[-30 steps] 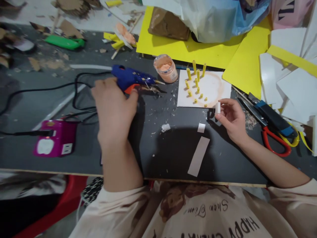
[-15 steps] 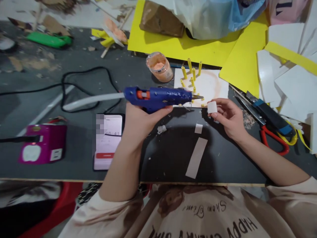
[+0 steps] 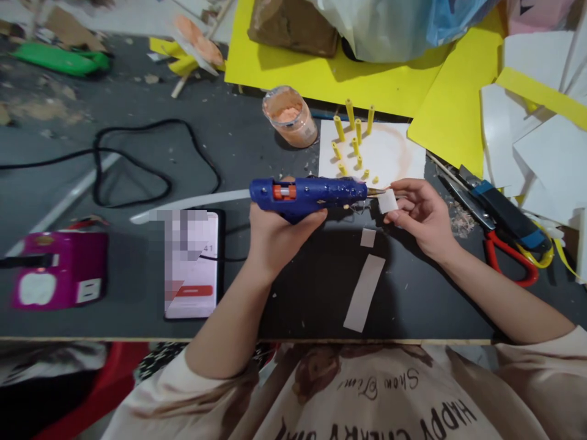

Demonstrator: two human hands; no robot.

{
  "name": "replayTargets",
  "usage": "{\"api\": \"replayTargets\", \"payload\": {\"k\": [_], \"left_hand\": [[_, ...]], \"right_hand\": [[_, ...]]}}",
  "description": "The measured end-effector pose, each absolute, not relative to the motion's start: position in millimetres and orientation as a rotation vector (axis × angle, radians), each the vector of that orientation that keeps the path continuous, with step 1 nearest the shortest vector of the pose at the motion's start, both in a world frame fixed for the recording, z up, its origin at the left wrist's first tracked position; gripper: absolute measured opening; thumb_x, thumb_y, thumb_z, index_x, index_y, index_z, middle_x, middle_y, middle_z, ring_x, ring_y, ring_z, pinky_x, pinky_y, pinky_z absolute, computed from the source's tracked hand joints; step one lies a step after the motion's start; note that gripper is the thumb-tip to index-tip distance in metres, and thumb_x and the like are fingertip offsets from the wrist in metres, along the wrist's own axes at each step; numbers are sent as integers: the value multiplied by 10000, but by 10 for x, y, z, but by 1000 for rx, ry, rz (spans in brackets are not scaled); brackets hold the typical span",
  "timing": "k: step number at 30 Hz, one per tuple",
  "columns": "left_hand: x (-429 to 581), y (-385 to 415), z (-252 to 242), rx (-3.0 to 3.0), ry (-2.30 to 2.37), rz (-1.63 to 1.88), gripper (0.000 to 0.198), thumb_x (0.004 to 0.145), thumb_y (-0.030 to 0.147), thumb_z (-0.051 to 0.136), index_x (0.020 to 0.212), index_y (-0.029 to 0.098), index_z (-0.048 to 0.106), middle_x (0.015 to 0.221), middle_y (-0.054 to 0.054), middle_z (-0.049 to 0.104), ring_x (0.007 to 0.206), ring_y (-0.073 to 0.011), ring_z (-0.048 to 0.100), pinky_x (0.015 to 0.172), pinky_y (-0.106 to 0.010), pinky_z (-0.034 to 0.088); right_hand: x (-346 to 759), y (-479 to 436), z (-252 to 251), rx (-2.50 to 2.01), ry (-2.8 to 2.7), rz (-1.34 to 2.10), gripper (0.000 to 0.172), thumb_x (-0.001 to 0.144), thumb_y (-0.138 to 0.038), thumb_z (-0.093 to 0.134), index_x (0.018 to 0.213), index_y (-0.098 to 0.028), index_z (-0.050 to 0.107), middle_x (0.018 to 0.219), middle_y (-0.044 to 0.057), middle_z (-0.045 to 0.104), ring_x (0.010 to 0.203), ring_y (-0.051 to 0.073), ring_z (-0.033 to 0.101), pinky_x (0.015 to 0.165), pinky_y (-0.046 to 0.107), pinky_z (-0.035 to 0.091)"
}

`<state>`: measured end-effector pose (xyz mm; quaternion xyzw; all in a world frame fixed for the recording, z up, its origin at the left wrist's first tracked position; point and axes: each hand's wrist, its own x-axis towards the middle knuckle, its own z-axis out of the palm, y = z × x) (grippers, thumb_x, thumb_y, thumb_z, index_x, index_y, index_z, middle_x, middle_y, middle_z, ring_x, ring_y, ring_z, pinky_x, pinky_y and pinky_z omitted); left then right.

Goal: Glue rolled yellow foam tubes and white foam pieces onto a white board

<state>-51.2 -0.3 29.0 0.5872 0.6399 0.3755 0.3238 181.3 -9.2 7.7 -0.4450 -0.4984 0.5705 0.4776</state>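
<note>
My left hand (image 3: 279, 235) is wrapped round a blue glue gun (image 3: 316, 194), with a long pale glue stick (image 3: 192, 200) sticking out of its back. The gun's metal nozzle points right and meets the upper edge of a small white paper square (image 3: 387, 201). My right hand (image 3: 424, 214) pinches that square between thumb and fingers. Below them lie a second white square (image 3: 367, 238) and a white paper strip (image 3: 365, 293). Behind the gun is a white board (image 3: 389, 153) with several upright yellow paper tubes (image 3: 350, 113) of differing heights.
An open jar of peach-coloured powder (image 3: 293, 119) stands left of the board. Red-handled scissors (image 3: 509, 263) and a blue-black cutter knife (image 3: 507, 211) lie at right. A phone (image 3: 195, 263), a purple box (image 3: 62, 269) and a black cable (image 3: 156, 122) are at left. Yellow sheets (image 3: 284, 79) lie behind.
My left hand has brought the glue gun right and slightly down, so its nozzle now meets the paper square. The square has tilted and moved a little left in my right hand.
</note>
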Motion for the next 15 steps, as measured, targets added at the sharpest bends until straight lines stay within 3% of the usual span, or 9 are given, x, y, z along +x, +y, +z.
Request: {"api": "replayTargets", "payload": {"k": [4, 10, 15], "left_hand": [[-490, -16, 264, 1583, 1661, 956, 166, 637, 345, 658, 648, 237, 531, 639, 15, 601, 617, -175, 582, 647, -307, 514], [-438, -7, 302, 1593, 1665, 977, 164, 629, 313, 621, 602, 236, 479, 584, 31, 556, 560, -155, 544, 620, -297, 494], [-412, 8, 334, 1581, 1676, 966, 167, 612, 323, 605, 602, 235, 464, 561, 35, 528, 539, -147, 516, 581, -284, 487]], "right_hand": [[1810, -94, 80, -1101, -1256, 1379, 356, 737, -391, 777, 995, -245, 581, 917, -10, 654, 642, 88, 643, 600, 233, 528], [1804, -96, 80, -1032, -1273, 1381, 287, 769, -298, 758, 993, -241, 589, 856, -34, 634, 640, 71, 644, 592, 209, 500], [1810, -95, 70, -1071, -1293, 1368, 322, 762, -370, 758, 999, -239, 584, 844, -27, 643, 635, 86, 634, 579, 229, 500]]}}
